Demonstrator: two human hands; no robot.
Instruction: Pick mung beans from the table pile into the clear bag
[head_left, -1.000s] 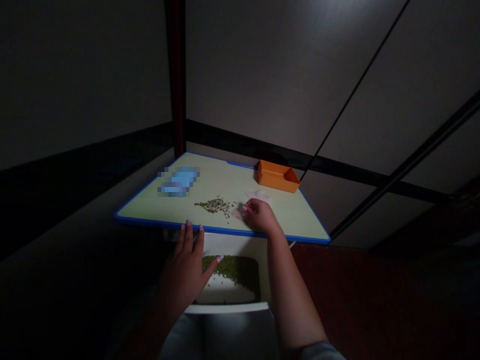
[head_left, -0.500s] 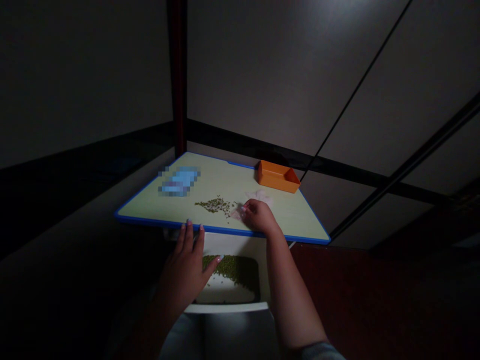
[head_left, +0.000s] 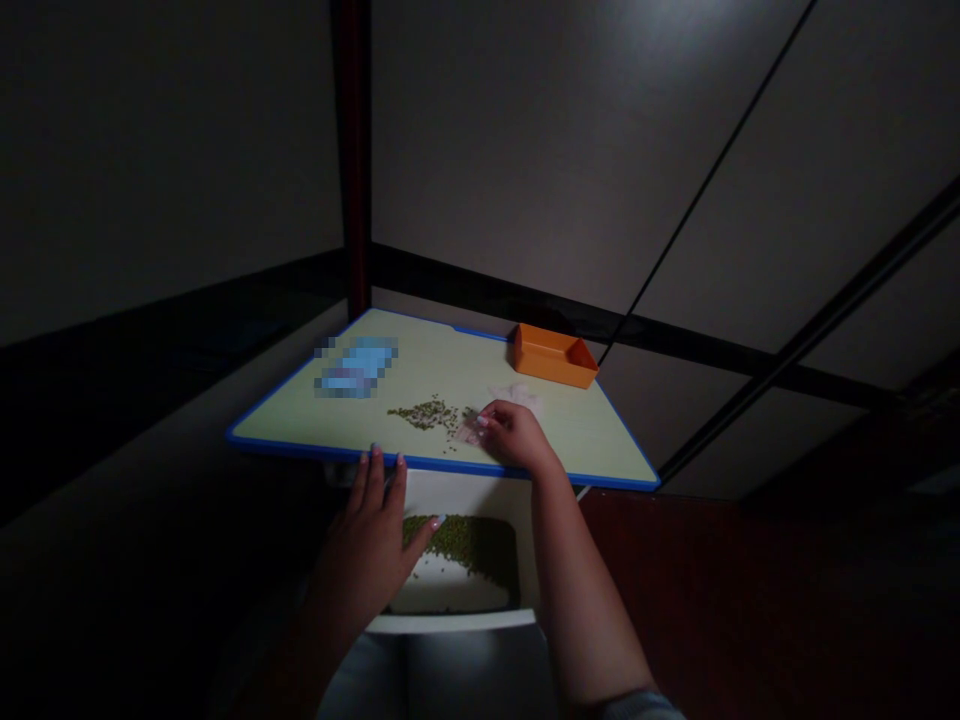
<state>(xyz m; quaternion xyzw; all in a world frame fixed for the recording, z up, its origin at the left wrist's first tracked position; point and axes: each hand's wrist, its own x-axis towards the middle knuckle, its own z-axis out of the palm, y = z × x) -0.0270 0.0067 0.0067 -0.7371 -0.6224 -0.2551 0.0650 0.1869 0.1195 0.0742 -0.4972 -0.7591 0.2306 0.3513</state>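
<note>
My left hand [head_left: 375, 535] grips the left rim of a white container [head_left: 457, 605] that sits below the front edge of the table and holds green beans [head_left: 469, 540]. My right hand [head_left: 514, 435] rests on the pale table with the blue rim [head_left: 585, 430]. Its fingers pinch a small clear piece of plastic [head_left: 471, 430] at the right end of a loose scatter of green beans [head_left: 426, 412]. A second crumpled clear piece [head_left: 517, 393] lies just behind that hand.
An orange tray [head_left: 553, 355] stands at the table's far right corner. A blurred blue item [head_left: 356, 365] lies at the far left. Dark partition walls and a dark post [head_left: 352, 150] close in behind the table. The surroundings are dim.
My right hand has slid slightly left toward the scattered beans. The left hand has stayed on the container.
</note>
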